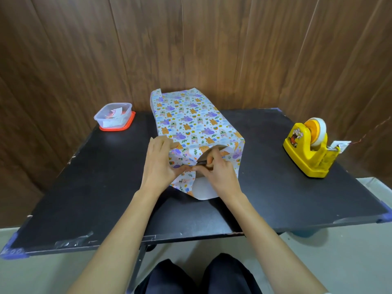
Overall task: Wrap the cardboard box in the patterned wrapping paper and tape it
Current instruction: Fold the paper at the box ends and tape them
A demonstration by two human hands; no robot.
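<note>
A person seated at a black table [84, 177] closes the near end of the patterned wrapping paper [191, 115] over a cardboard box [213, 150] at the table's middle; the left hand [159, 164] grips the left flap at the corner, the right hand [218, 172] pinches the right flap; a yellow tape dispenser [307, 149] sits right, a plastic container [114, 116] far left

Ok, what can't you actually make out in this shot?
- Head view: cardboard box almost wholly covered by the wrapping paper; a sliver shows at the near end.
- Its far end faces away from the camera.
- The fold between left hand and right hand is hidden by their fingers.
- Scraps in the plastic container are too small to identify.
</note>
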